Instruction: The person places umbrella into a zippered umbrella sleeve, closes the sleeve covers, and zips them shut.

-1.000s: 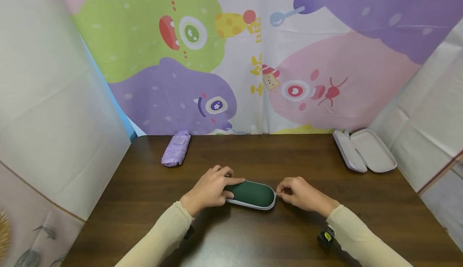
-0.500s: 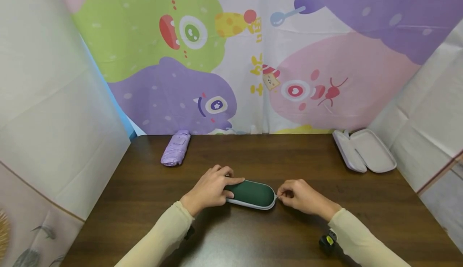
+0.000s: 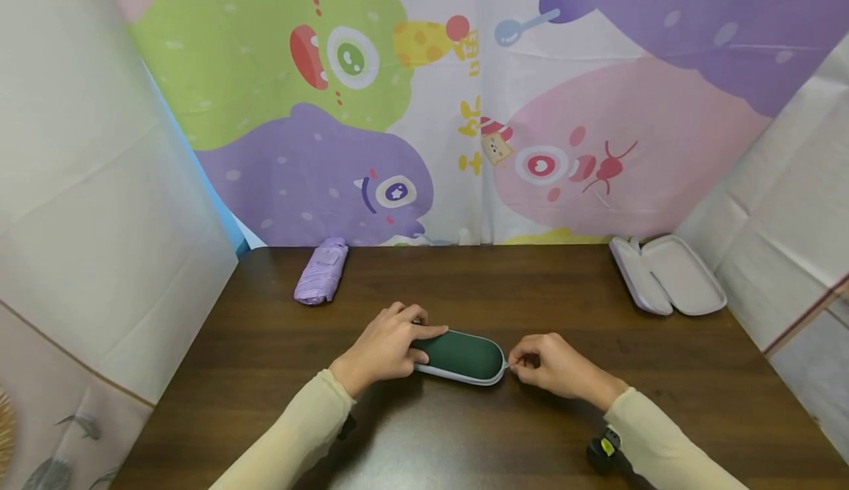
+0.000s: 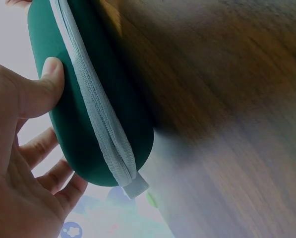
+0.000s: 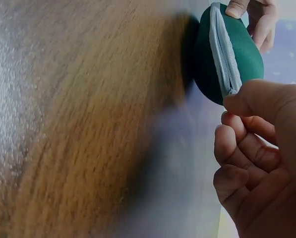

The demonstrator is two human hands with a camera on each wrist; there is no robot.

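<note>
A dark green zippered case (image 3: 464, 356) with a pale grey zipper band lies on the brown table. My left hand (image 3: 391, 346) grips its left end, the thumb on the near side and the fingers over the far side. In the left wrist view a small grey fabric tab (image 4: 136, 186) sticks out at the end of the zipper band (image 4: 100, 109). At the case's right end my right hand (image 3: 553, 365) pinches the zipper pull between thumb and forefinger. The right wrist view shows the zipper slider (image 5: 232, 91) at the thumb tip; the pull itself is mostly hidden.
A folded purple umbrella (image 3: 322, 272) lies at the table's back left. An unfolded pale lilac case (image 3: 683, 276) rests at the back right. Behind the table (image 3: 424, 446) hangs a cartoon-printed cloth (image 3: 464, 210), with white cloth on both sides.
My right hand has shifted slightly nearer along the case's right end, with the zipper pull between its fingers. The left hand and the green case have stayed in place.
</note>
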